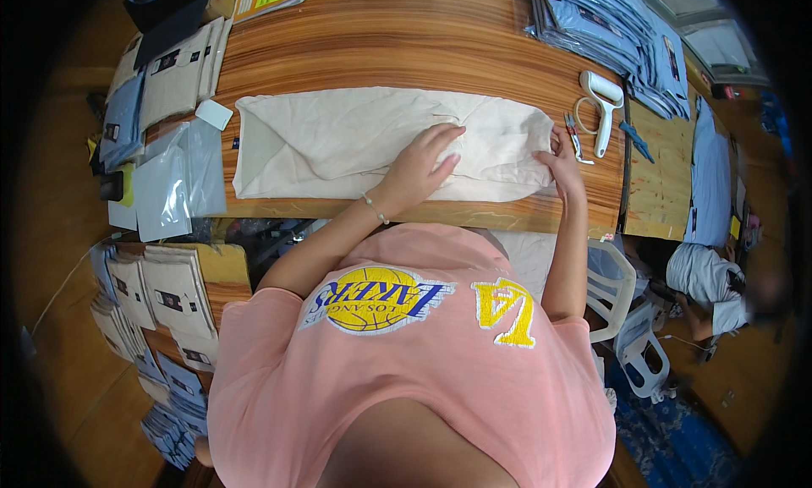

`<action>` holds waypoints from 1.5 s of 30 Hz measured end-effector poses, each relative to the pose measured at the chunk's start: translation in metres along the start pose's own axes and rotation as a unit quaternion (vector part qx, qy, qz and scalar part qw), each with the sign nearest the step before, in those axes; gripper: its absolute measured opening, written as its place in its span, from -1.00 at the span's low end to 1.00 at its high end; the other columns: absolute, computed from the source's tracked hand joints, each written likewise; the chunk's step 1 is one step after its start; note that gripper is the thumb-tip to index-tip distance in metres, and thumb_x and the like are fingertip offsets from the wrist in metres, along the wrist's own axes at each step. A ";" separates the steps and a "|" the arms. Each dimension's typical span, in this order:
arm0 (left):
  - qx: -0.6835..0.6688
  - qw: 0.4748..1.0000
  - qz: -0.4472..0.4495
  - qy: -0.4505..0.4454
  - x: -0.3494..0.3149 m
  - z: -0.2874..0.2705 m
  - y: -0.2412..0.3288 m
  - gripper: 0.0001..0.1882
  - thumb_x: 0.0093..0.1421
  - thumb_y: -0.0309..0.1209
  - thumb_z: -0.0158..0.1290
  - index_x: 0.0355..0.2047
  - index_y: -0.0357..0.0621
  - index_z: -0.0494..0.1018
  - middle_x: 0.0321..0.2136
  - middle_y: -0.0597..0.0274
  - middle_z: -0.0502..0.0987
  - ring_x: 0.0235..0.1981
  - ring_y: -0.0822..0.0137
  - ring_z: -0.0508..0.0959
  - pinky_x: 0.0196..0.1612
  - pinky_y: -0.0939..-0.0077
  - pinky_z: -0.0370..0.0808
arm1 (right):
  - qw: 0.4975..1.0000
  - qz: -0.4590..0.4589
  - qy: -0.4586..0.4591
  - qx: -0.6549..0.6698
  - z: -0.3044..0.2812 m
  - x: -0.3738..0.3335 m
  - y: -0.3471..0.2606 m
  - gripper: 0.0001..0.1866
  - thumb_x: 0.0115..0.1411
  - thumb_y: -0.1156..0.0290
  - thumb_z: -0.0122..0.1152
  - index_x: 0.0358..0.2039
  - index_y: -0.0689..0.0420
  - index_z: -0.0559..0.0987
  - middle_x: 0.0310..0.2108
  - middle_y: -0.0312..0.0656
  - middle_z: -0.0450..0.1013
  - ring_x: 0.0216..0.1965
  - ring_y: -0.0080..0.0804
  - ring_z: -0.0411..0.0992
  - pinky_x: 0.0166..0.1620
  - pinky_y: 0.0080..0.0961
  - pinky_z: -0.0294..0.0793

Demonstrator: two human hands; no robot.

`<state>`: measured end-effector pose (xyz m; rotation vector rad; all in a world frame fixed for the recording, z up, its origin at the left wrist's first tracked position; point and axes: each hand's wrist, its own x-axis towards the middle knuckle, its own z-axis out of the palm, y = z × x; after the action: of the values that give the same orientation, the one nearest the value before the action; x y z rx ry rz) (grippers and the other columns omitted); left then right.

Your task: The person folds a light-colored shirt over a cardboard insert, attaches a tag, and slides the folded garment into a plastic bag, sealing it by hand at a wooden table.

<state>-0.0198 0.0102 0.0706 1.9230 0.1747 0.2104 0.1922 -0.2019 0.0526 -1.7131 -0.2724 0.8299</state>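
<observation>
A cream garment lies folded into a long strip across the wooden table in front of me, with creases near its middle. My left hand rests on the middle of the cloth, its fingers stretched out and the thumb apart. At the strip's right end, my right hand has its thumb and fingers closed on the garment's edge. Just beyond that hand lie a white lint roller, a tape ring and a pair of small snips.
Stacks of bagged blue garments stand at the far right. Packed cream garments and clear plastic bags lie on the left, beside a white card. White plastic chairs stand to the right, near another person.
</observation>
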 end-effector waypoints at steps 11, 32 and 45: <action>-0.219 0.951 -0.200 0.085 0.024 0.044 -0.050 -0.50 0.16 -0.49 -0.01 0.07 -0.39 0.13 -0.07 0.07 0.41 -0.12 0.27 0.47 -0.07 0.43 0.42 | 0.985 -0.016 -0.113 -0.133 0.027 -0.009 -0.020 -0.55 0.09 0.50 0.14 0.03 0.12 0.35 -0.12 -0.19 0.34 -0.24 -0.45 0.41 -0.23 -0.51 0.46; 0.217 0.953 -0.014 0.211 0.029 0.053 -0.018 -0.89 0.08 -0.51 0.03 -0.39 -0.30 0.48 -0.39 0.08 0.50 -0.35 0.09 0.50 -0.26 0.37 0.44 | 0.909 -0.294 -0.015 -0.295 0.014 0.014 0.008 -0.92 -0.01 0.60 0.16 -0.44 0.23 0.56 -0.47 -0.10 0.43 -0.43 -0.24 0.40 -0.35 -0.43 0.40; 0.254 0.946 -0.035 0.199 0.038 0.059 -0.032 -0.93 0.11 -0.49 -0.02 -0.43 -0.24 0.42 -0.47 0.08 0.44 -0.37 0.08 0.45 -0.30 0.33 0.40 | 0.887 -0.344 -0.054 -0.304 0.060 -0.005 0.027 -0.89 -0.05 0.59 0.15 -0.44 0.20 0.56 -0.40 -0.12 0.43 -0.31 -0.15 0.36 -0.21 -0.36 0.38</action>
<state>0.0299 -0.0242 0.0227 2.3625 0.6150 0.5492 0.1428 -0.1679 0.0246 -1.9289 -1.2459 0.3073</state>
